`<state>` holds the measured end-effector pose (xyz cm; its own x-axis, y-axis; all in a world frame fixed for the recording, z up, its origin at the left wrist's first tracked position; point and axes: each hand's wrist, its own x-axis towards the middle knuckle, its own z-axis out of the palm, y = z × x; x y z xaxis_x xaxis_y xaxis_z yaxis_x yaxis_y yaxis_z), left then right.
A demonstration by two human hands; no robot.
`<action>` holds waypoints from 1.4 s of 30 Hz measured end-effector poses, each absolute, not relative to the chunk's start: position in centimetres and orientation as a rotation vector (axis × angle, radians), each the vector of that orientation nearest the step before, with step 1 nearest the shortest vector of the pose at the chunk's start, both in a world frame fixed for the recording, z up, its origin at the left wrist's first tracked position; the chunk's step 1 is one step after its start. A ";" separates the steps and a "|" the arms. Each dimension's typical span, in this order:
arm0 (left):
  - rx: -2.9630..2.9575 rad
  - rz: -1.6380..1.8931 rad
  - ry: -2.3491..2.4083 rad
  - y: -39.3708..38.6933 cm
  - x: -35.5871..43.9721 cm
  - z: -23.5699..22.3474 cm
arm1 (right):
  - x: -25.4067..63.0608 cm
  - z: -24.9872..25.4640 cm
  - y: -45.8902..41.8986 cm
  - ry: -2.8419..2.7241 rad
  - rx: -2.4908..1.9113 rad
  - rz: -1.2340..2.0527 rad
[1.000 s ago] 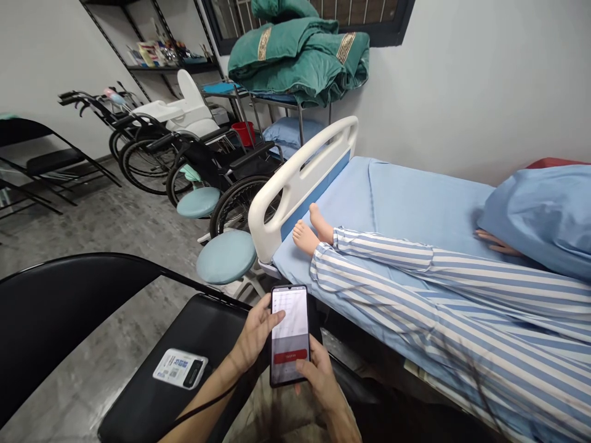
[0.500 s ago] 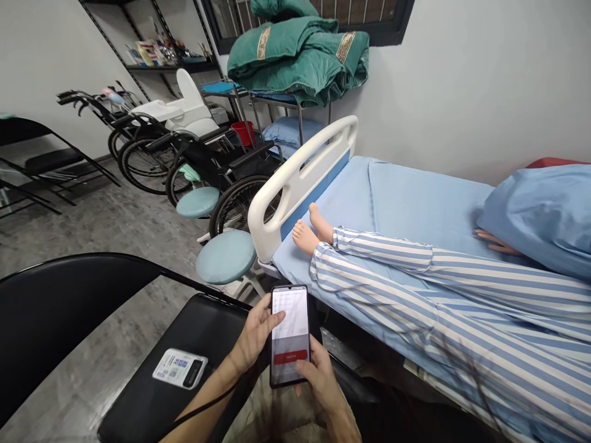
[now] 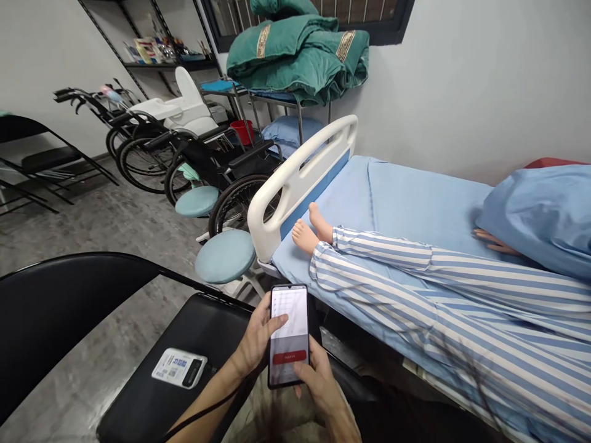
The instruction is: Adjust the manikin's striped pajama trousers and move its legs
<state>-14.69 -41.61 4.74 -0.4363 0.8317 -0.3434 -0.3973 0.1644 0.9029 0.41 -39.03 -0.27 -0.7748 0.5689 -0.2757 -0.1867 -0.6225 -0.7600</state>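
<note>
A dark-edged smartphone (image 3: 289, 341) is held upright between both hands near the bottom middle of the view. Its lit screen is white above and grey below, with a red button bar. My left hand (image 3: 255, 335) grips the phone's left edge, its thumb lying over the upper screen. Along the lower right edge my right hand (image 3: 318, 372) is closed on the same phone, thumb at the bottom of the screen. The fingers behind the phone are mostly hidden. A dark cord or strap runs across my left forearm.
To the right, a manikin in striped trousers (image 3: 397, 271) lies on a blue-sheeted bed (image 3: 415, 184) with a white footboard (image 3: 302, 175). A black chair (image 3: 184, 344) at left bears a white card-like device (image 3: 179, 368). Round stools (image 3: 225, 255) and wheelchairs (image 3: 240, 172) stand beyond.
My left thumb has slid slightly to the right over the phone's screen. The phone and my right hand have barely moved.
</note>
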 end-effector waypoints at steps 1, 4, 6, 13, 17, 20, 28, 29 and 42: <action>0.451 1.501 1.397 -41.6 -14.7 4.8 | 0.4 -0.2 -39.0 -1.042 -0.697 2.390; 0.439 1.494 1.393 -41.6 -14.7 4.7 | 0.3 -0.1 -39.0 -1.043 -0.683 2.385; 0.446 1.483 1.405 -41.6 -14.7 4.7 | 0.3 -0.2 -39.0 -1.047 -0.686 2.383; 0.527 1.416 1.473 -41.5 -14.8 4.8 | 0.4 -0.3 -39.0 -1.016 -0.658 2.396; 0.531 1.390 1.531 -41.4 -14.8 4.8 | 0.4 -0.2 -39.0 -1.013 -0.654 2.394; 0.513 1.427 1.479 -41.4 -14.7 4.9 | 0.4 -0.3 -39.1 -1.008 -0.674 2.389; 0.498 1.483 1.429 -41.4 -14.7 4.4 | 0.0 0.5 -38.9 -0.984 -0.766 2.344; 0.499 1.488 1.451 -41.4 -14.8 4.3 | -0.1 0.7 -38.9 -0.976 -0.784 2.313; 0.560 1.459 1.484 -41.8 -14.9 2.8 | -1.0 -0.7 -39.4 -0.889 -1.067 2.179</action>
<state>-14.90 -41.79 2.84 -0.4471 0.8421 -0.3017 -0.2871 0.1843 0.9400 -0.99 -39.38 -0.73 -0.5335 0.7089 -0.4613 -0.1838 -0.6295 -0.7549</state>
